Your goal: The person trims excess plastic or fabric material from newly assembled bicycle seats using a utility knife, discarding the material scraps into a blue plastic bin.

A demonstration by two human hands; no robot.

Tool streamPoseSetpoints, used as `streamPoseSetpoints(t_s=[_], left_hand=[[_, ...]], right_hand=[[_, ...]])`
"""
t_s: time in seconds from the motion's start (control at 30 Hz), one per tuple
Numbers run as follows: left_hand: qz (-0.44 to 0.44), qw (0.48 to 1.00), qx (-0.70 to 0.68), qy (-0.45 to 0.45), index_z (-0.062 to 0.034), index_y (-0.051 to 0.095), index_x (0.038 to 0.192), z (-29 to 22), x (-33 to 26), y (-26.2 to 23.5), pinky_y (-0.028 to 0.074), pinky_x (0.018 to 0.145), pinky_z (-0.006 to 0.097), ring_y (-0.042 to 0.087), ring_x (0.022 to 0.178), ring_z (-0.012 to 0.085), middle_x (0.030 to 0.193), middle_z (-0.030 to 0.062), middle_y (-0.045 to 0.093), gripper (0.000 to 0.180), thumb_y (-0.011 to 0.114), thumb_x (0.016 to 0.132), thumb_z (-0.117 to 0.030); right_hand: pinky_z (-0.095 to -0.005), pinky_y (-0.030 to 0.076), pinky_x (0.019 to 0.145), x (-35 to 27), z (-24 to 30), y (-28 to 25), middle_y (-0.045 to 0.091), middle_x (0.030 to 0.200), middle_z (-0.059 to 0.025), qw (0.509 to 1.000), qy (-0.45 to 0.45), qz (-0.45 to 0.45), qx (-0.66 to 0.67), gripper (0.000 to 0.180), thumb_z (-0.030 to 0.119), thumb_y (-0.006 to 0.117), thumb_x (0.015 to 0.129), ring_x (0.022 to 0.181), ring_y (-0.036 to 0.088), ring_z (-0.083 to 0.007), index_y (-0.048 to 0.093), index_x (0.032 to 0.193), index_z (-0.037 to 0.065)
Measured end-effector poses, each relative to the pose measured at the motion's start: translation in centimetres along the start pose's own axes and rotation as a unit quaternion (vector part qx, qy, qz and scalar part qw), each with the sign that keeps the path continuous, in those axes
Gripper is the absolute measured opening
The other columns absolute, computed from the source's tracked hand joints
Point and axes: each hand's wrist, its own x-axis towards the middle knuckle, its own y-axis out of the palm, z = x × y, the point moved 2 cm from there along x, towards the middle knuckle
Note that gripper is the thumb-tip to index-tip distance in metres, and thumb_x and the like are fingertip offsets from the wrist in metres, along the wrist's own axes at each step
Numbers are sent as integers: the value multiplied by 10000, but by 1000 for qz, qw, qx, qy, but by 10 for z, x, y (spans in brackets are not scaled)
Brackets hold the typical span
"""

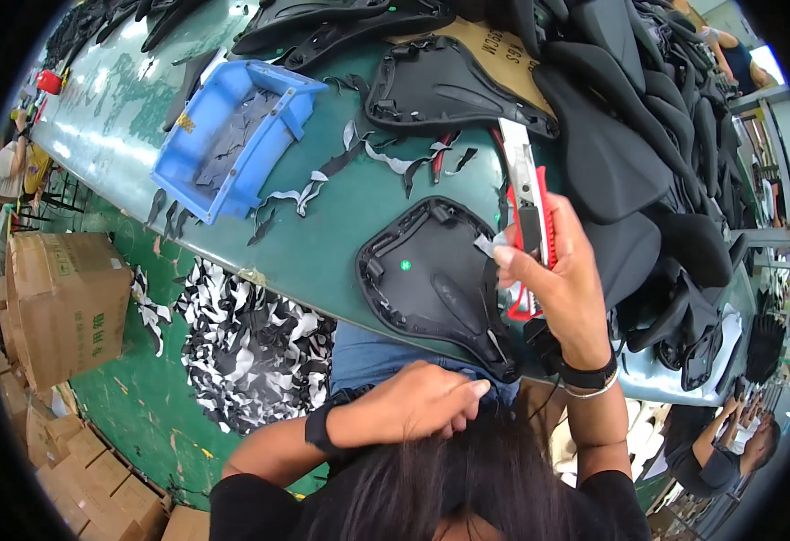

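Red-and-silver metal box cutter (527, 203) is gripped in right hand (564, 287), black saddle-shaped seat shell (426, 284) laid just left of it on green worktop (323, 252), left hand (413, 401) apart, curled, contents unclear; cutting step presumably in hand, shell-steadying probably needed next.

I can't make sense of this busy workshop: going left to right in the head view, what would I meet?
Brown cardboard box, blue plastic bin, black molded seat base with a round green dot, red-and-silver utility knife in the right hand, dark-shirted co-worker.
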Motion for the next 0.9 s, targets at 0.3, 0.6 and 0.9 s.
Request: streamPoseSetpoints(t_s=[0.3, 0.6, 0.9], left_hand=[[-371, 779, 381, 333, 12, 560, 809, -68, 55, -78, 438, 707, 442, 543, 822, 335, 825, 142, 497, 157, 605, 849, -133], [-402, 819, 217, 347, 8, 483, 715, -68, 58, -84, 363, 655, 360, 422, 672, 241, 708, 96, 406, 247, 521, 919, -127], [-431, 808, 393, 78, 33, 638, 925, -73, 7, -108, 480, 684, 341, 589, 725, 257, 806, 135, 613, 487, 732, 781, -422]], right_hand=[[-366, 502, 802, -5, 15, 6, 599, 1085, -168, 923, -136, -24, -360, 520, 67, 651, 851, 930, 635, -311, 413, 1310, 14], [-455, 446, 519, -50, 4, 12, 556, 820, -151, 755, -69, -3, -652, 517, 155, 562, 928, 591, 572, -353, 405, 1417, 101], [-416, 515, 714, -44, -14, -10, 630, 1045, -222, 876, -146, -33, -458, 450, 72, 710, 810, 827, 641, -423, 487, 1194, -1]])
